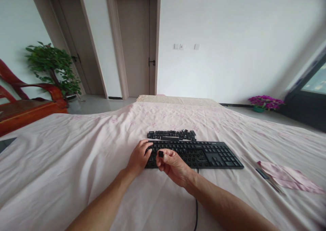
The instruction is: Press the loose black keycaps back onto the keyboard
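Note:
A black keyboard (216, 158) lies on the cloth in front of me, with many keycaps off its lower middle rows, where bare key sockets show. My right hand (173, 164) is raised over it and pinches a small black keycap (161, 154) between thumb and fingers. Resting on the keyboard's left end is my left hand (139, 156), its fingers apart and holding nothing that I can see. Just behind the keyboard, loose keycaps (168, 133) stand in rough rows, with a long space bar (170, 139) among them.
A pink cloth (290, 177) lies at the right beside a thin dark-handled tool (270, 180). The keyboard's black cable (197, 210) runs toward me under my right forearm. A wooden armchair (33, 102) stands at the left. The light patterned bedcover (102, 136) is wrinkled.

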`<state>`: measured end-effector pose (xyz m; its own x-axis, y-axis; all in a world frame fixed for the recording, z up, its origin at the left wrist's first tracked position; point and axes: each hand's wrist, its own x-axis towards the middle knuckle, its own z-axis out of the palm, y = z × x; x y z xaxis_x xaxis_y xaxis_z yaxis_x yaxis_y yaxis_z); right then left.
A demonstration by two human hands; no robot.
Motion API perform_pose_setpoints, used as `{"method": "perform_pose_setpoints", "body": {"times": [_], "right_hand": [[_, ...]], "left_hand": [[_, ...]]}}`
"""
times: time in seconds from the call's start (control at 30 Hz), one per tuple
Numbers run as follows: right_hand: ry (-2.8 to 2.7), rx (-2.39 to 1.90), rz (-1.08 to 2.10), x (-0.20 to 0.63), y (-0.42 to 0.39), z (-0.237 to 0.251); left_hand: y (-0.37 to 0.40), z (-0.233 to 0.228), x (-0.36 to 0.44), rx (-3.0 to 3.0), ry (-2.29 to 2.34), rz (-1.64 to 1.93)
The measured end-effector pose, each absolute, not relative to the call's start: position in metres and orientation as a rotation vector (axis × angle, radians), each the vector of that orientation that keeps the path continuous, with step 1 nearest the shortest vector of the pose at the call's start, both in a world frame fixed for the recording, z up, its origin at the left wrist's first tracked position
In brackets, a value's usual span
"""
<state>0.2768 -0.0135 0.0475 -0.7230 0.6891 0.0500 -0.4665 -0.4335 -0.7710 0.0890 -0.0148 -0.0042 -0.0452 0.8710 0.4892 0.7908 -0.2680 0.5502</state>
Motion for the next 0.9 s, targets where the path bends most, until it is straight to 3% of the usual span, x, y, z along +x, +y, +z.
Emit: {"method": "perform_pose_setpoints", "body": {"times": [0.9], "right_hand": [[-1.117,-0.391,2.133,0.2787,-0.0202,0.0481]], "left_hand": [[-0.0139,-0.0061,0.0873,2.103,1.83,1.223]]}}
